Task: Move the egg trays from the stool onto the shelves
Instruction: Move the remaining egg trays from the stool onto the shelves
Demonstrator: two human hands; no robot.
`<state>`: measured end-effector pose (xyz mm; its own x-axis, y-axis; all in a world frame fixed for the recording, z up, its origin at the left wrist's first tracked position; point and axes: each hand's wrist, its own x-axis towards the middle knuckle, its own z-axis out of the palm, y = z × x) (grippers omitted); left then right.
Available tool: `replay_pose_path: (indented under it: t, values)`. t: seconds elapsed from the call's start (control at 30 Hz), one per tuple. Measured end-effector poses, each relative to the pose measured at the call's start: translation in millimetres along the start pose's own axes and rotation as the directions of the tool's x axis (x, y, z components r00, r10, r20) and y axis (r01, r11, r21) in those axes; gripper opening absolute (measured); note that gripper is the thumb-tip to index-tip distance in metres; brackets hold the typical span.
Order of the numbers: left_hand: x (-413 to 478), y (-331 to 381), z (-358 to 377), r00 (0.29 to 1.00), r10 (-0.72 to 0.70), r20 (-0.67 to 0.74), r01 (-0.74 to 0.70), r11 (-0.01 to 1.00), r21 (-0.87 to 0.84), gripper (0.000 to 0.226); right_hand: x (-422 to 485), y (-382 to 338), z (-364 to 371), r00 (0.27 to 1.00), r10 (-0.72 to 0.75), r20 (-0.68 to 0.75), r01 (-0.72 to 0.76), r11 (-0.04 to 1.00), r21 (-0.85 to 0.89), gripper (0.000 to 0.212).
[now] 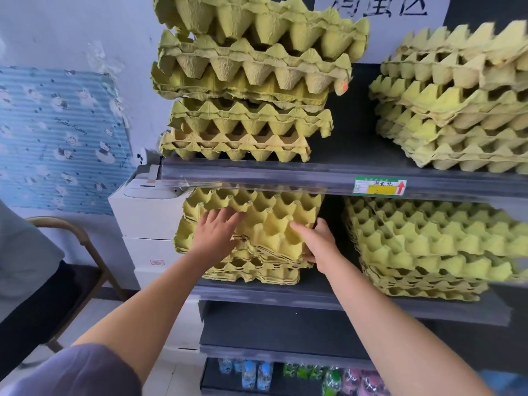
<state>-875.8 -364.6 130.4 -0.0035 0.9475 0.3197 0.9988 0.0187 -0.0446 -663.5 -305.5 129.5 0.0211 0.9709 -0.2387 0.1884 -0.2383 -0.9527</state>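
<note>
Shelves full of stacked egg trays

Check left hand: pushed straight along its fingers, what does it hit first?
The left hand lies flat on the top egg tray; pushed on, it would likely catch that tray's raised peaks first. Depth beyond is unclear.

Bright even indoor light, soft shadows beneath shelves, wide-angle bending at edges, slight blur throughout

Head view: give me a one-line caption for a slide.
Left hand rests on a tray stack on the shelf; right hand grips its corner.
</note>
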Motion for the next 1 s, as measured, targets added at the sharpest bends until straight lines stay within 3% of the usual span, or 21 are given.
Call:
replay_pose_path:
  t: [0.13, 0.27, 0.4, 0.57, 0.8, 1.0]
  values:
    - [3.1, -14.6, 2.4, 0.999, 0.0, -0.044, 0.005, 0.993, 0.116, 0.064, 0.7, 7.5, 6.0, 0.99, -0.134, -0.04, 0.125, 0.976, -0.177, 0.043]
    - [16.8, -25.6, 0.3, 0.999, 0.041, 0.035, -0.045, 0.989, 0.144, 0.053, 5.9, 9.9, 5.9, 0.984, -0.173, -0.047, 0.167, 0.98, -0.105, 0.055]
    - [17.6, -27.2, 0.0, 0.988, 0.141, -0.058, -0.134, 0.985, 0.111, 0.046, 17.5, 2.5, -1.0, 0.969, -0.247, -0.028, 0.247, 0.969, -0.026, 0.056]
    - [17.3, -33.2, -5.3, 0.952, 0.21, -0.221, -0.193, 0.976, 0.098, 0.042, 48.4, -10.1, 1.7, 0.985, -0.173, 0.008, 0.173, 0.985, 0.012, 0.056]
    - [13.8, -31.0, 15.7, 0.97, 0.152, -0.188, -0.156, 0.988, -0.006, 0.034, 64.2, -17.8, 3.7, 0.987, -0.154, 0.052, 0.155, 0.988, -0.01, 0.057]
    - [10.2, -45.9, 26.0, 0.968, 0.151, -0.202, -0.166, 0.985, -0.057, 0.034, 60.3, -21.6, 13.8, 0.974, -0.218, 0.069, 0.222, 0.973, -0.065, 0.054]
